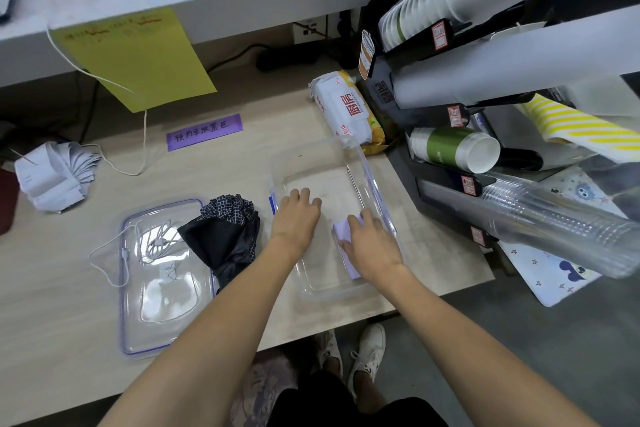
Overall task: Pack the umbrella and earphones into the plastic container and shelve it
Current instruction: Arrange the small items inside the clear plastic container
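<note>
At the far left of the bench [86, 322] we are seeing a fanned stack of paper slips [55, 177]. Next, the clear lid [162, 277] is lying flat, with the white earphones [152, 243] coiled on it and their cable trailing off its left edge. Just beside it, the folded black umbrella [225, 236] is resting partly on the lid's right edge. Moving right, our left hand [296, 215] is lying flat and relaxed inside the plastic container [375, 191], fingers straight, gripping nothing. Our right hand [372, 246] is pressing down on a pale purple cloth [346, 250] against the container's floor; we cannot tell whether its fingers are curled round it. Behind the container a pack of wipes [349, 111] is lying, and a rack of cups [485, 121] is standing at the far right.
</note>
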`<action>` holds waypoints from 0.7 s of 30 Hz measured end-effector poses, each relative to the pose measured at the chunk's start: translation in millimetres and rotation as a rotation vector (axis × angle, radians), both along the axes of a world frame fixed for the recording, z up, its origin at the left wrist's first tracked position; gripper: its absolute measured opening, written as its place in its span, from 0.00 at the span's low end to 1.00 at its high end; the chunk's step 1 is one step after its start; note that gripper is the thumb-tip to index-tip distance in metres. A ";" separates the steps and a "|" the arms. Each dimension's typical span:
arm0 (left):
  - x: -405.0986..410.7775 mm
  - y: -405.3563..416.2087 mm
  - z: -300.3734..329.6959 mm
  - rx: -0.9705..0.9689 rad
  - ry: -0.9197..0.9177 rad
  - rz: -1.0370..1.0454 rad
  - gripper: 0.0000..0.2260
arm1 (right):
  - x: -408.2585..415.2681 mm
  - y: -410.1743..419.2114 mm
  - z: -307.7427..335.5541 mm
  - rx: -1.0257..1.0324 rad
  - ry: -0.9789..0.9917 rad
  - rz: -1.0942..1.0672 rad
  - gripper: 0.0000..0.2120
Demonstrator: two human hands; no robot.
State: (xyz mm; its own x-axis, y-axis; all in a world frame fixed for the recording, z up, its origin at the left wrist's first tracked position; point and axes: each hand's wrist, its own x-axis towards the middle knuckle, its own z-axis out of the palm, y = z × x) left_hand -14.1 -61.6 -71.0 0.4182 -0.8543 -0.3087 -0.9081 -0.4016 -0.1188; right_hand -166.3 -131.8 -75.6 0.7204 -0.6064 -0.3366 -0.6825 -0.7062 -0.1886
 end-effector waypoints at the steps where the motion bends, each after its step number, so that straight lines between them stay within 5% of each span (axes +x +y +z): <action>1: 3.7 -0.7 -0.4 0.022 -0.025 0.005 0.17 | 1.1 -0.7 1.2 -0.012 -0.007 0.007 0.15; 11: 13.7 -12.5 -8.7 0.193 -0.046 0.003 0.20 | 1.8 -25.2 11.8 -0.170 -0.159 0.121 0.15; 17: 13.0 -26.1 -20.0 0.115 0.092 0.085 0.16 | -2.6 -39.9 22.7 -0.169 -0.272 -0.097 0.25; 21: 8.8 -36.6 -24.7 0.038 0.224 0.179 0.16 | -7.9 -48.8 23.3 -0.027 -0.328 -0.215 0.23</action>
